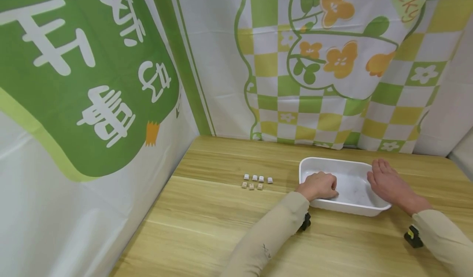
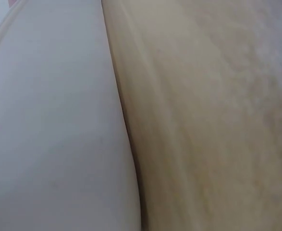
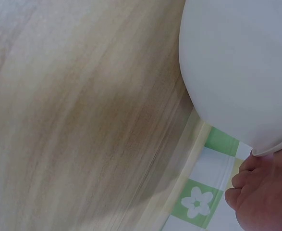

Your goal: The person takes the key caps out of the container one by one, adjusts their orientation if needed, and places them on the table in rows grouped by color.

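Note:
A white rectangular tray point(image 1: 351, 168) sits on the wooden table point(image 1: 221, 211), and nothing shows inside it. My left hand point(image 1: 320, 185) grips its near-left rim, fingers curled over the edge into the tray. My right hand point(image 1: 384, 181) lies against the tray's right rim with fairly straight fingers. In the right wrist view the fingertips point(image 3: 249, 185) sit just under the tray's lip point(image 3: 270, 149). The left wrist view shows only the tray's outer wall point(image 2: 54, 134) beside the table point(image 2: 213, 120). Several small pale cubes point(image 1: 255, 181) lie in two short rows left of the tray.
Printed green, yellow and white cloth backdrops point(image 1: 325, 63) hang along the table's back and left point(image 1: 85, 84) sides. Small black devices sit under both sleeves point(image 1: 305, 222) point(image 1: 413, 236). Bare wood stretches in front of the tray and the cubes.

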Demonstrator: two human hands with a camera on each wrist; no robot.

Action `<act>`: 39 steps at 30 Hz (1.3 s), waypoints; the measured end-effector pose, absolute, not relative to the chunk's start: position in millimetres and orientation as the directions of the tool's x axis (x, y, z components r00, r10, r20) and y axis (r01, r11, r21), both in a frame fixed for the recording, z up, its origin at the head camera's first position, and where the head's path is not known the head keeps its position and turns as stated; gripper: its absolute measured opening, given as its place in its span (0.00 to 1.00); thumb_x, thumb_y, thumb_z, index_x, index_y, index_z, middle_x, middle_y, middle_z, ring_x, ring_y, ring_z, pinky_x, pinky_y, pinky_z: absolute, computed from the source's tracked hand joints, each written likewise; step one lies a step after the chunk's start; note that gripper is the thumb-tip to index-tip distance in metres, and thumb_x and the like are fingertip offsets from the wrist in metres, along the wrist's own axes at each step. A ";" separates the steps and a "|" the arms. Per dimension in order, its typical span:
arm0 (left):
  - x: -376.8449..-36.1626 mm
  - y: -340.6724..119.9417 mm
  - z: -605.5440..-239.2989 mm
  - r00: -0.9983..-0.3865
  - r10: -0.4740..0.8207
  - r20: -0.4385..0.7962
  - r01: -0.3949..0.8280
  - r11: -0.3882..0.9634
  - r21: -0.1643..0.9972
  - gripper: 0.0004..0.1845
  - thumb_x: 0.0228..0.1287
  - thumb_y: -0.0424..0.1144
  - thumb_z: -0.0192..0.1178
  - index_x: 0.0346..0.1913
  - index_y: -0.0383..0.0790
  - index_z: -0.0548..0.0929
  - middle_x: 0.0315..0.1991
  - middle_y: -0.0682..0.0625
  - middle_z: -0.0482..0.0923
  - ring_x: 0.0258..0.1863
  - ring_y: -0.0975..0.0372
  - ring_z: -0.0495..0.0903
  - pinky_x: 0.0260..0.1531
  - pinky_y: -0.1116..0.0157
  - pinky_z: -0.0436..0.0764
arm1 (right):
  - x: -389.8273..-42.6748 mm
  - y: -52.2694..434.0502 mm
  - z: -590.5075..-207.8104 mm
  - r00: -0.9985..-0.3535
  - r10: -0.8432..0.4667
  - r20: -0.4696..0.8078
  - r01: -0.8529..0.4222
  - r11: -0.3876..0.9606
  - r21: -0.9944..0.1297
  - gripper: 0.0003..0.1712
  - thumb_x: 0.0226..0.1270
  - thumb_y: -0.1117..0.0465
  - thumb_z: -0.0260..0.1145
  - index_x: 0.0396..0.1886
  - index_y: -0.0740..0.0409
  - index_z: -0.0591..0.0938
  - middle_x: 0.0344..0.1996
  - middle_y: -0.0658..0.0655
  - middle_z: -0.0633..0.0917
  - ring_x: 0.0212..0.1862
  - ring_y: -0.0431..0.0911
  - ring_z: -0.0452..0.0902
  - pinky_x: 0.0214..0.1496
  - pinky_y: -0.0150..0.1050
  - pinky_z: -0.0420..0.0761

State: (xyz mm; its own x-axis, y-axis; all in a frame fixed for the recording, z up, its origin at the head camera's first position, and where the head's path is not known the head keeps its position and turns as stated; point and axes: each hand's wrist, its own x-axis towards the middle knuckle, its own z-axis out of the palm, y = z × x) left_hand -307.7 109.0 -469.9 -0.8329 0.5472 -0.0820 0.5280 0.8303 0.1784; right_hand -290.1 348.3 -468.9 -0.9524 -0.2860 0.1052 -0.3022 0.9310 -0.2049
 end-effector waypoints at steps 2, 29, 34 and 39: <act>-308.0 109.4 -470.4 -0.832 0.548 -0.082 0.528 0.829 0.183 0.07 0.62 0.54 0.63 0.32 0.58 0.80 0.26 0.65 0.74 0.27 0.71 0.73 0.23 0.69 0.71 | -290.1 348.3 -469.3 -0.953 -0.285 0.104 -0.301 0.932 -0.203 0.37 0.80 0.54 0.35 0.65 0.91 0.52 0.65 0.90 0.51 0.69 0.80 0.47 0.70 0.69 0.53; -308.7 104.7 -466.1 -0.811 0.585 0.032 0.568 0.771 0.288 0.04 0.66 0.44 0.60 0.40 0.50 0.79 0.30 0.62 0.77 0.26 0.72 0.73 0.26 0.78 0.69 | -288.9 347.9 -470.7 -0.949 -0.293 0.117 -0.311 0.930 -0.194 0.36 0.80 0.56 0.36 0.65 0.91 0.53 0.65 0.90 0.52 0.68 0.80 0.48 0.71 0.69 0.52; -307.0 100.1 -459.3 -0.805 0.590 0.065 0.579 0.756 0.305 0.07 0.67 0.43 0.58 0.45 0.50 0.79 0.33 0.61 0.79 0.28 0.73 0.73 0.27 0.79 0.70 | -288.8 347.3 -471.0 -0.951 -0.288 0.115 -0.306 0.932 -0.192 0.36 0.80 0.56 0.37 0.65 0.90 0.53 0.65 0.90 0.52 0.69 0.79 0.48 0.71 0.68 0.52; -305.8 90.5 -450.7 -0.799 0.594 0.100 0.588 0.734 0.340 0.10 0.70 0.42 0.56 0.50 0.48 0.80 0.39 0.59 0.83 0.29 0.75 0.74 0.28 0.80 0.70 | -289.8 347.2 -470.6 -0.952 -0.286 0.111 -0.302 0.934 -0.188 0.36 0.80 0.55 0.37 0.65 0.90 0.53 0.66 0.90 0.52 0.69 0.79 0.48 0.71 0.68 0.53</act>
